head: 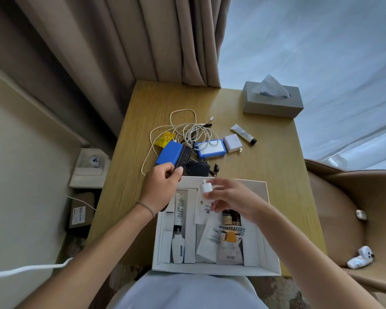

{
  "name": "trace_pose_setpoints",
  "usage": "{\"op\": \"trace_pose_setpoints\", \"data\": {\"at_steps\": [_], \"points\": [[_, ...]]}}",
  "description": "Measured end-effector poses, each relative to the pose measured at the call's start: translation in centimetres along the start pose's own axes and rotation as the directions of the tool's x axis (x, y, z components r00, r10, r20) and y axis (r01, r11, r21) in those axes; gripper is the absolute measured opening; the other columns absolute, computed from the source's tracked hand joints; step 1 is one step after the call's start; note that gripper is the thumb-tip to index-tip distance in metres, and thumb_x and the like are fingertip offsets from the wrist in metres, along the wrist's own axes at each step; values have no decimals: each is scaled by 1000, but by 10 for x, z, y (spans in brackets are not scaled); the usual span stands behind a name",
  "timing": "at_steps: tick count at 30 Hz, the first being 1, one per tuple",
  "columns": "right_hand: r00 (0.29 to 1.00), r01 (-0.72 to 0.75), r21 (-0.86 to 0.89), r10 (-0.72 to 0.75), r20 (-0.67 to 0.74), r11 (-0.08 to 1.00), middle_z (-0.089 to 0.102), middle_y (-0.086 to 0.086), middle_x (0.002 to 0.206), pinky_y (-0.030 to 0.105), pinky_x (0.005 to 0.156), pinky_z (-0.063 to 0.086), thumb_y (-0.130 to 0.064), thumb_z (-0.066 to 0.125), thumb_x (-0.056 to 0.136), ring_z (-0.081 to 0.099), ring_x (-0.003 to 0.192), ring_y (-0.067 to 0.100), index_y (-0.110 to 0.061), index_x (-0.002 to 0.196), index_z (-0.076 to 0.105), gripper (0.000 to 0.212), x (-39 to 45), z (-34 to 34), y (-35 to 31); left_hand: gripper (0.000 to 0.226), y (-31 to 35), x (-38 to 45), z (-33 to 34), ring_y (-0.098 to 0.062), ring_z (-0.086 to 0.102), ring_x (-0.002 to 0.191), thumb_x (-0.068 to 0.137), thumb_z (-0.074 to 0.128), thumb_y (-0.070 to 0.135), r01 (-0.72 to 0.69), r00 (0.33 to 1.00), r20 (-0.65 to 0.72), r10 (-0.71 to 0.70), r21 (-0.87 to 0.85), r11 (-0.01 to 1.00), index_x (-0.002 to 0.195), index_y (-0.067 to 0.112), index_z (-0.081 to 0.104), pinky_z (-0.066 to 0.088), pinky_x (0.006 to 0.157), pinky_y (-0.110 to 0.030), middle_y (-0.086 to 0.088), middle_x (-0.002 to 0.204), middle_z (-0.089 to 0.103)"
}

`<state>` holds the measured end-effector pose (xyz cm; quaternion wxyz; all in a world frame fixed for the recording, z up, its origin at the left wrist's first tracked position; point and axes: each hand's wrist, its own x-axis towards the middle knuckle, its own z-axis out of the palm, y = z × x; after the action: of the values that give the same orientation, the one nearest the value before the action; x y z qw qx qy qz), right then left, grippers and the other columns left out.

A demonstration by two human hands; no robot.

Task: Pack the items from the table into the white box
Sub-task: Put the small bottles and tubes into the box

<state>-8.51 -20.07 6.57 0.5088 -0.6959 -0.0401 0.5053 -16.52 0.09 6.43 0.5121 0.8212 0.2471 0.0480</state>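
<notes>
Head view: L hand (159, 188) grips black comb (183, 157) at table (125, 197) edge of white box (212, 269). R hand (230, 199) pinches small white bottle (205, 192) above box interior. Cables (187, 128), blue case (211, 148) on table.

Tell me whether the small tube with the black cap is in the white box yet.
Out. The tube lies on the table, beyond the white box.

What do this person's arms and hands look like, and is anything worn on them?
Both forearms are bare, with no sleeves in view. The left hand and the right hand wear no gloves, and no rings can be made out. The only thing worn is a thin band around the left wrist, brownish in colour. The right wrist carries nothing visible.
</notes>
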Motion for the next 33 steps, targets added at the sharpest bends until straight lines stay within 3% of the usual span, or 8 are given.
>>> {"op": "trace_pose_setpoints", "data": {"at_steps": [4,8,12,16,22,26,30,33], "points": [[990,-110,-91,101,-101,990,74,14,102,29,75,62,-13,80,83,74,76,18,-11,126,62,47,32,39,19,30,-9,-7,-11,-44,55,67,95,59,17,25,999,20,-25,-30,999,79,-9,56,50,65,-54,-31,72,58],[981,-140,-158,116,-157,977,73,10,98,25,68,62,-9,82,77,75,80,19,-11,128,61,55,61,63,35,20,-17,-11,-20,-23,54,60,95,59,15,62,997,56,-60,-39,997,84,-1,61,51,62,-46,-19,68,60],[960,-73,-288,-11,-281,955,69,-7,93,28,69,63,-21,86,73,72,81,12,-28,106,63,40,82,85,53,14,-23,-16,-30,-23,61,62,96,59,17,66,995,76,-63,-39,997,87,8,65,55,64,-44,-10,69,65],[891,7,-363,-171,-421,932,60,-24,81,18,65,54,-33,84,73,65,78,1,-47,94,52,41,93,99,61,15,-29,-18,-37,-30,64,67,95,59,17,64,996,71,-62,-27,998,83,12,65,54,66,-48,-9,67,66],[817,-16,-504,-279,-504,863,64,-14,105,28,82,58,-44,81,77,63,92,7,-34,115,63,43,96,106,71,14,-30,-21,-39,-23,66,68,95,59,16,76,987,143,-76,8,997,86,24,66,54,65,-42,-4,69,70],[836,-14,-499,-264,-481,866,68,-11,103,31,78,57,-45,74,84,65,89,10,-34,121,64,40,89,99,72,8,-25,-23,-31,-21,67,72,90,66,17,42,980,192,-60,95,995,94,22,71,58,70,-45,0,74,70],[842,45,-268,-181,-509,962,69,-12,92,37,79,60,-38,64,95,67,83,8,-26,107,69,17,80,82,57,37,-22,-23,-16,-13,64,56,86,73,12,62,958,274,-87,98,993,119,26,63,57,55,-32,-4,72,68],[818,41,-241,-171,-548,970,73,-3,97,41,81,62,-22,62,96,70,86,14,-21,100,72,11,67,58,52,68,-22,-24,1,-15,69,57,83,73,1,122,922,365,-131,48,991,137,31,47,56,50,-25,-8,79,67]]}}
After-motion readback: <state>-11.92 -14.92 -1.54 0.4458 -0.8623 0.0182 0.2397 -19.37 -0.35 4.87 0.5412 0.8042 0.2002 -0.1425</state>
